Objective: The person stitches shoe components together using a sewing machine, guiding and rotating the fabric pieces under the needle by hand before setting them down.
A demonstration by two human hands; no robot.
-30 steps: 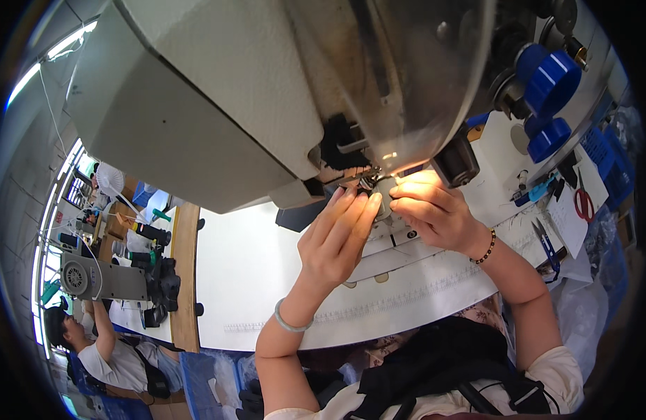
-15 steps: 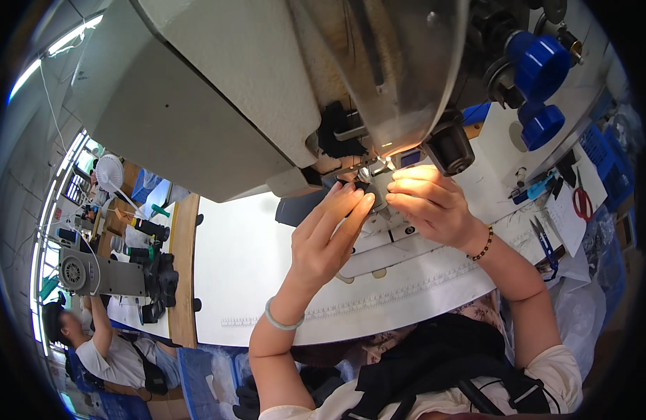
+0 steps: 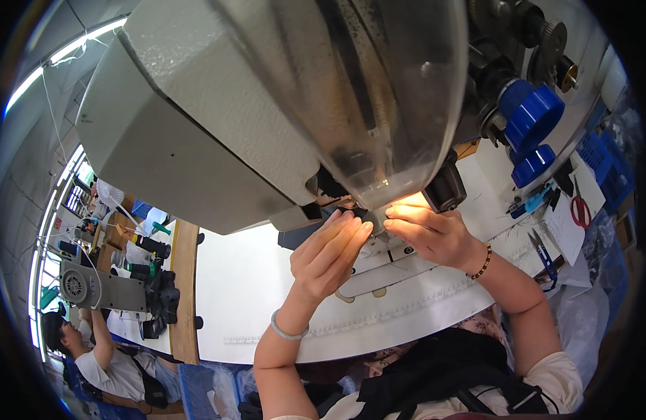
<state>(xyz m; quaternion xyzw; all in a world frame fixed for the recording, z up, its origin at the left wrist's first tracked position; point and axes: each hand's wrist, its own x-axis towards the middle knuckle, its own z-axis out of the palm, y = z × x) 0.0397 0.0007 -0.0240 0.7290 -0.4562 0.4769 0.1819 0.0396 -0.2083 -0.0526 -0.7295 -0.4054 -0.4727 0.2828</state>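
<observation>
A large grey-white sewing machine [image 3: 190,133] fills the top of the view. Under its needle area lies a dark grey or black flat piece [image 3: 293,239], probably cloth, mostly hidden by the machine and my fingers. My left hand [image 3: 324,257] is closed, its fingers pressed together over this piece's right end. Just right of the needle area, under the bright lamp light, my right hand [image 3: 438,239] has its fingertips drawn together in a pinch. What sits between those fingertips is too small or hidden to make out. The two hands' fingertips are a short gap apart.
On the white table [image 3: 239,294] a printed ruler scale runs along the near edge. Thread snips [image 3: 545,255], red-handled scissors [image 3: 580,210] and papers lie at the right. Blue knobs [image 3: 533,119] stick out at upper right. Another person [image 3: 109,360] works at far left.
The view has shifted, so the machine now looks larger and lower and covers more of the needle area. Both hands stay at the needle area; their finger poses change only slightly.
</observation>
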